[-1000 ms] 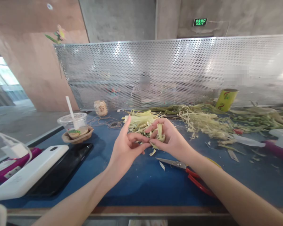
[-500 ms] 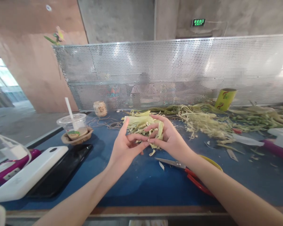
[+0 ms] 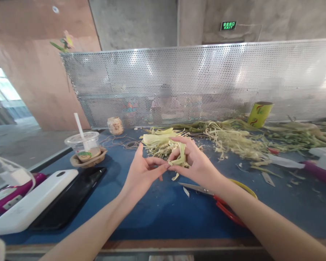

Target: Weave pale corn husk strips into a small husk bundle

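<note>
A small pale green plant strip [image 3: 181, 156] is pinched in my right hand [image 3: 193, 157], one end of it standing up between the fingers. My left hand [image 3: 146, 169] meets the right at the fingertips, thumb and fingers pressed together at the strip's lower left end; what exactly it grips there is too small to tell. Behind the hands lies a heap of pale leaves and shreds [image 3: 159, 139] on the blue table. Red-handled scissors [image 3: 199, 187] lie partly beneath my right forearm, beside a yellow ring [image 3: 243, 186].
Left: a cup with straw [image 3: 83, 145] in a cardboard holder, a white power bank [image 3: 38, 199] and a black phone [image 3: 70, 199]. Right: shredded fibres [image 3: 233, 139], a yellow tube [image 3: 260, 115], a loose blade [image 3: 268, 179]. A perforated screen [image 3: 179, 72] stands behind; a person shows dimly through it.
Both hands have shifted slightly to the left and remain together at the fingertips. The strip in my right hand has turned a little, and more of it shows.
</note>
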{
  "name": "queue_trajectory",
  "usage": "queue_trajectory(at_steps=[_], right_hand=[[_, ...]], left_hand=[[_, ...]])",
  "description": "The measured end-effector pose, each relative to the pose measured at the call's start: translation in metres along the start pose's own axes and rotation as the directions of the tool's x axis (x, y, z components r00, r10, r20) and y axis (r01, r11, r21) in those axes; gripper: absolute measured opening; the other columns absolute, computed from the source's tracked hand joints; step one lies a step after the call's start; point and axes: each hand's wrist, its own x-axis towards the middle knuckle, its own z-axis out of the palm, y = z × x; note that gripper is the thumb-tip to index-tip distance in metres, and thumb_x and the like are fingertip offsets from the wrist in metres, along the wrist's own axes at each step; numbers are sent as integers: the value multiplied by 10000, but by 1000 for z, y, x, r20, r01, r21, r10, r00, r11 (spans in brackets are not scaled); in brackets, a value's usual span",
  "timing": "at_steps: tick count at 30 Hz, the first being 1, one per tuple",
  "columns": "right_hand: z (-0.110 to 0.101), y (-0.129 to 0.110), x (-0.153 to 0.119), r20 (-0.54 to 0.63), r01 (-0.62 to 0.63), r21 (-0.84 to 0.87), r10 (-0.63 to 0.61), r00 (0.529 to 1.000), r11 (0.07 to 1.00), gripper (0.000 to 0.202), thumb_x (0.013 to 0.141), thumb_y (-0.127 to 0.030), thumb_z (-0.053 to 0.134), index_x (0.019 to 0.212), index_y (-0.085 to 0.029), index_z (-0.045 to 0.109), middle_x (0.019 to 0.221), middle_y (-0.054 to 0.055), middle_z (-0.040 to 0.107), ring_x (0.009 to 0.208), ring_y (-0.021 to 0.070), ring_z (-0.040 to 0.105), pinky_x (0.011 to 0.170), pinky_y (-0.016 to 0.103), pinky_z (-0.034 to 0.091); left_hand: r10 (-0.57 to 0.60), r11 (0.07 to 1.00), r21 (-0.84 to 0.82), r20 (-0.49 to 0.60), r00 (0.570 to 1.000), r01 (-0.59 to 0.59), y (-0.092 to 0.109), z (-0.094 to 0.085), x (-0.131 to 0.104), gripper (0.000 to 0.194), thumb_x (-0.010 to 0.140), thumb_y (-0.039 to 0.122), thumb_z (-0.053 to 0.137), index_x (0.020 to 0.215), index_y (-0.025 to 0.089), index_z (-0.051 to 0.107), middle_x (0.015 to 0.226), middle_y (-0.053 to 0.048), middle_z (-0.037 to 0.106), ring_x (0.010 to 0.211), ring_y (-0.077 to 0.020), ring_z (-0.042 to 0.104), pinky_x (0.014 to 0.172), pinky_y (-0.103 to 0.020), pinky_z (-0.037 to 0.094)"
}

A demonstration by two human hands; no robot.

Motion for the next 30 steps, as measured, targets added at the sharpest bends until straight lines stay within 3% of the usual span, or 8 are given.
queue_trajectory(at_steps=[4,9,13,17,20,22,26,30], right_hand=[[-6,-6,5,-92,-31,116,42,995,993,517,735,-151,600,1184,-213,352,776,-22,539,688,102,546,659,265,477],[-19,-10,11,-216,-28,61,41,976,998,585,714,-173,623,1221,-215,333,727,-33,525,593,100,500,542,248,434],[-15,-7,8,-132,-22,13,23,991,1000,623,722,-166,631,1255,-223,314,726,-36,528,635,108,518,598,257,448],[-4,-2,2,-24,20,-4,-20,1000,1000,630,742,-118,606,1274,-263,302,796,-28,561,770,120,572,734,281,477],[0,-1,-1,-6,38,-31,-39,999,999,625,754,-109,592,1278,-275,295,841,-17,582,833,134,588,784,306,484],[0,-2,-2,-7,46,-85,-47,999,995,621,751,-116,599,1276,-264,302,826,-15,598,856,149,594,832,340,468],[-1,-7,-2,-13,64,-252,-69,998,966,577,761,-155,605,1257,-262,331,853,2,627,903,184,581,923,433,390],[-6,-9,-1,-12,89,-297,-97,995,951,645,720,-224,670,1261,-268,322,944,24,607,855,184,554,837,397,431]], left_hand=[[-12,999,31,9,1000,12,1,-3,1,1177,638,198,729,1395,107,-168,646,24,650,456,-88,511,490,-227,419],[30,1000,-1,-63,998,-31,3,-4,3,1030,674,185,674,1421,112,-31,613,72,560,453,-78,480,510,-238,413],[26,1000,18,-23,999,-26,3,-4,4,952,666,143,647,1422,145,68,746,26,578,669,-124,551,607,-258,444],[116,986,115,59,992,-122,0,-3,1,941,718,241,648,1429,193,35,961,-49,618,916,-184,558,798,-321,440],[118,980,142,136,984,-137,-3,1,-3,845,808,316,549,1433,204,-9,875,-26,609,764,-160,570,729,-314,456],[100,991,81,124,987,-110,-5,4,-6,805,824,344,522,1433,218,11,843,-14,592,713,-149,554,662,-288,456],[-4,999,-48,123,992,10,-6,7,-5,848,758,315,622,1422,221,103,780,6,585,632,-116,517,570,-241,421],[-28,994,-105,75,997,36,-2,6,1,889,696,284,689,1403,193,158,661,41,582,493,-70,438,464,-205,338]])
